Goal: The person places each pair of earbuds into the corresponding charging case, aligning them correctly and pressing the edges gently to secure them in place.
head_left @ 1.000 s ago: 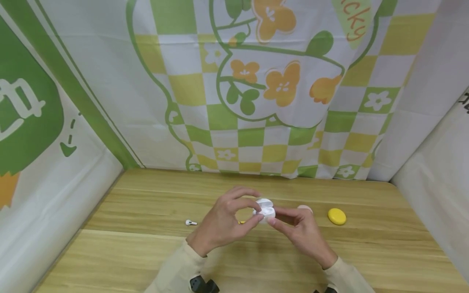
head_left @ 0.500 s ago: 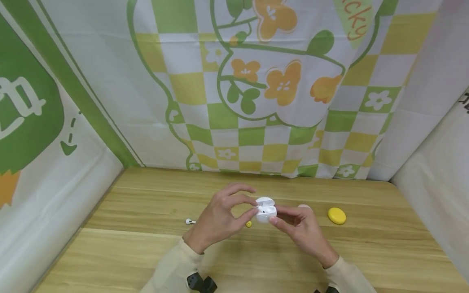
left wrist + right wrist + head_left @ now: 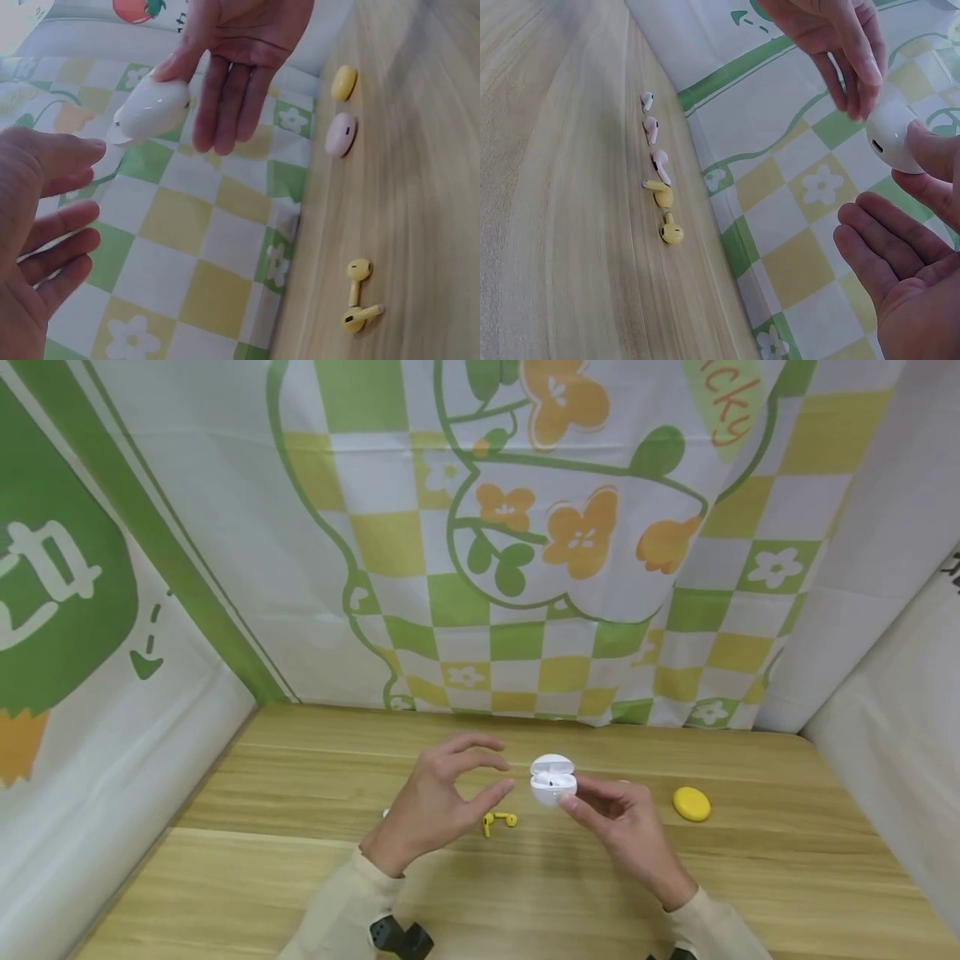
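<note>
My right hand [image 3: 626, 827] pinches a white earbud case [image 3: 553, 781] between thumb and fingers, held up over the table with its lid raised. A white earbud shows in the left part of the case; the right part is hard to make out. My left hand [image 3: 435, 797] hovers just left of the case, its fingers loosely bent and apart, holding nothing. In the right wrist view the case [image 3: 895, 135] shows its rounded back. Two yellow earbuds [image 3: 500, 819] lie on the table below and between the hands.
On the wooden table [image 3: 300, 893], a yellow case [image 3: 691, 804] and a pink case [image 3: 341, 135] sit at the right. Two pink earbuds [image 3: 652, 131] and a white earbud [image 3: 647, 100] continue the row leftward. A patterned cloth [image 3: 540, 643] hangs behind.
My left hand has drawn back leftward from the case, its fingers leaving the opening. The right hand keeps its hold, the case slightly higher. The yellow earbuds have come into fuller view.
</note>
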Motion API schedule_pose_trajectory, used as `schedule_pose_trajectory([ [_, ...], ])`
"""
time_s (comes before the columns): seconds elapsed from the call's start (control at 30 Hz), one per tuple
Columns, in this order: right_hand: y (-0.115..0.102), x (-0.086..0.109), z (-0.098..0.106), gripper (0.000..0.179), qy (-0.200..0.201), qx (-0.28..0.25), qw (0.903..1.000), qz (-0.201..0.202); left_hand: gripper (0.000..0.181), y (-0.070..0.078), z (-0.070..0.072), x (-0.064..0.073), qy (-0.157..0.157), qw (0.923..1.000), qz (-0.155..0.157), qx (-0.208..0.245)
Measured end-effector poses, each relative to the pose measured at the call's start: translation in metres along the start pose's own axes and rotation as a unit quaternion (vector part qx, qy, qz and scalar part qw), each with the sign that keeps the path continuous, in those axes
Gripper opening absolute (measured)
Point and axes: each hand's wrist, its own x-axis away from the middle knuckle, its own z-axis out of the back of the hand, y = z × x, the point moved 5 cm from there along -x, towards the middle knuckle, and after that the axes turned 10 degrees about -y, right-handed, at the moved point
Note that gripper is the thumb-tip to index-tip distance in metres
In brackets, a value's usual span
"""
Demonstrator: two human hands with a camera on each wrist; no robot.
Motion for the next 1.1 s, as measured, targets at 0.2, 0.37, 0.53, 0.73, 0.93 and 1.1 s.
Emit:
schedule_pose_trajectory([
  [0.2, 0.0, -0.001, -0.002, 0.028, -0.001, -0.012, 0.9999, 0.001, 0.023, -0.004, -0.013, 0.001, -0.037, 0.9983, 0.046, 0.0],
  [0.37, -0.001, -0.002, -0.003, 0.028, -0.003, -0.017, 0.9998, 0.008, 0.024, -0.004, -0.022, 0.0, -0.06, 0.9955, 0.062, 0.038],
  [0.53, -0.001, -0.002, -0.004, 0.028, -0.006, -0.017, 0.9997, 0.015, 0.02, -0.003, -0.027, -0.002, -0.063, 0.994, 0.058, 0.068],
  [0.73, 0.0, -0.004, -0.005, 0.027, -0.019, -0.009, 0.9997, 0.014, 0.019, -0.004, -0.028, -0.002, -0.063, 0.9925, 0.061, 0.085],
  [0.93, 0.002, -0.005, -0.006, 0.026, -0.04, -0.013, 0.9991, -0.009, 0.021, -0.003, -0.027, -0.002, -0.064, 0.9907, 0.071, 0.097],
  [1.1, 0.004, -0.005, -0.006, 0.026, -0.05, -0.021, 0.9983, -0.022, 0.021, -0.004, -0.028, -0.001, -0.073, 0.9883, 0.085, 0.104],
])
